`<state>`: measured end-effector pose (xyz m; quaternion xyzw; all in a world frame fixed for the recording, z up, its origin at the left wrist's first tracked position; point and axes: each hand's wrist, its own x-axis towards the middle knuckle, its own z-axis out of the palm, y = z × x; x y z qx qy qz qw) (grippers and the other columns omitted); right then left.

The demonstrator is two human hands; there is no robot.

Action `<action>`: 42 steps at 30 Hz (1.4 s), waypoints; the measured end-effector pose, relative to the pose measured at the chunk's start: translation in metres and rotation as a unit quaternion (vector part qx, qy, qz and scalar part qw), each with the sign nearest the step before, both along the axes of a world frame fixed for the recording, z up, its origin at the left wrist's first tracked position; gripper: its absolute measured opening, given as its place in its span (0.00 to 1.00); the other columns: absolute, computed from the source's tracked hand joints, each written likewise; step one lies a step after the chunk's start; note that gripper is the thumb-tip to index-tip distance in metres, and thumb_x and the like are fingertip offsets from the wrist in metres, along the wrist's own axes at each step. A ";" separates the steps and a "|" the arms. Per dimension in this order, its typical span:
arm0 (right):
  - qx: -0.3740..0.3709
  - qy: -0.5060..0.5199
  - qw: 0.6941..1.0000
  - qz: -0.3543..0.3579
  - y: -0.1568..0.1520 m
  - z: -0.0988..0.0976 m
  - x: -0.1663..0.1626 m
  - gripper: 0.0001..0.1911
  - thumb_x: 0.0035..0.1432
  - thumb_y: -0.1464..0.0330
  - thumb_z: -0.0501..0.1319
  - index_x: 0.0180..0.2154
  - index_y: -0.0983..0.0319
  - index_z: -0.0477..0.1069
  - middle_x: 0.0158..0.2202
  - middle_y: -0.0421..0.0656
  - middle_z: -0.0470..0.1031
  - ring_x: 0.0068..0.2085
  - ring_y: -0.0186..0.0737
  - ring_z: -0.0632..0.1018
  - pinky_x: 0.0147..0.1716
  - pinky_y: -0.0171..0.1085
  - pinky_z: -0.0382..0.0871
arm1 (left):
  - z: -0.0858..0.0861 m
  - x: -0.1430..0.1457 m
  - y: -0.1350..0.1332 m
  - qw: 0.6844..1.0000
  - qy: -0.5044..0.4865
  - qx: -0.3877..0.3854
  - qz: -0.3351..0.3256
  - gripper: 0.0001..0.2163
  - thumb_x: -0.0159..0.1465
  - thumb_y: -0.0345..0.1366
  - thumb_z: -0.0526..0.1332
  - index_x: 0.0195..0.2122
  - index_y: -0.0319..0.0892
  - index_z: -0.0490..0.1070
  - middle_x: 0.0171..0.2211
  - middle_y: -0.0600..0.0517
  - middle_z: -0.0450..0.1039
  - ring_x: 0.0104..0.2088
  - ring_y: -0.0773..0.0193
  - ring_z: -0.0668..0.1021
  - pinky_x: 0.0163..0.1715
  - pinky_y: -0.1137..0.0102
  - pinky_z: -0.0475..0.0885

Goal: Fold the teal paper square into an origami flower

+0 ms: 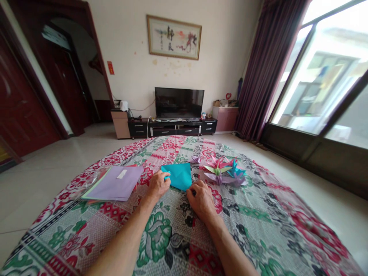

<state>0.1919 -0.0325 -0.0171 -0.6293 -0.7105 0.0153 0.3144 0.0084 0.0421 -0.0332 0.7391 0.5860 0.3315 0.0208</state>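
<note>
A teal sheet of paper (179, 174), folded, lies flat on the flowered tablecloth (258, 222). My left hand (158, 184) pinches its left edge with curled fingers. My right hand (201, 197) is closed over the sheet's near right corner, knuckles up. Both forearms reach in from the bottom of the view.
A stack of coloured paper sheets (115, 183) with a lilac one on top lies to the left. Several folded paper shapes (224, 170) in pink, green, teal and purple sit to the right. A small purple folded piece (196, 158) lies beyond. Past the table stands a television (178, 102).
</note>
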 end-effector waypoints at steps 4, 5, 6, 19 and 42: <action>0.001 0.003 1.000 0.004 -0.001 0.000 -0.001 0.10 0.56 0.66 0.58 0.25 0.59 0.74 0.35 0.43 0.74 0.38 0.39 0.72 0.41 0.36 0.60 | -0.003 0.004 -0.001 1.000 0.007 0.010 0.006 0.11 0.58 0.39 0.58 0.35 0.40 0.76 0.35 0.46 0.76 0.40 0.59 0.76 0.45 0.67 0.68; 0.003 0.004 1.000 0.006 -0.002 0.000 -0.001 0.11 0.57 0.65 0.58 0.25 0.59 0.74 0.35 0.43 0.74 0.38 0.39 0.72 0.41 0.36 0.60 | -0.002 0.004 -0.001 1.000 0.005 0.008 0.005 0.10 0.58 0.38 0.58 0.35 0.40 0.76 0.35 0.46 0.76 0.39 0.59 0.76 0.45 0.67 0.69; 0.004 0.004 1.000 0.007 -0.002 0.000 -0.001 0.12 0.57 0.64 0.57 0.25 0.59 0.74 0.35 0.43 0.74 0.38 0.39 0.72 0.41 0.36 0.60 | -0.002 0.004 -0.001 1.000 0.001 0.006 0.001 0.09 0.59 0.36 0.57 0.34 0.40 0.76 0.35 0.46 0.76 0.39 0.60 0.76 0.45 0.68 0.69; 0.033 -0.024 0.996 0.075 -0.001 -0.001 -0.003 0.09 0.57 0.67 0.57 0.28 0.58 0.74 0.34 0.42 0.74 0.40 0.39 0.71 0.43 0.38 0.57 | 0.006 0.001 -0.005 0.994 -0.107 -0.027 0.019 0.21 0.55 0.30 0.60 0.51 0.38 0.68 0.43 0.43 0.76 0.45 0.57 0.77 0.47 0.67 0.70; -0.023 0.086 0.973 0.213 0.009 -0.003 0.024 0.08 0.46 0.74 0.62 0.31 0.60 0.76 0.41 0.45 0.74 0.42 0.41 0.74 0.46 0.40 0.66 | -0.003 0.000 0.000 0.996 -0.005 0.080 -0.051 0.17 0.60 0.32 0.56 0.50 0.42 0.71 0.37 0.46 0.74 0.40 0.58 0.74 0.45 0.64 0.69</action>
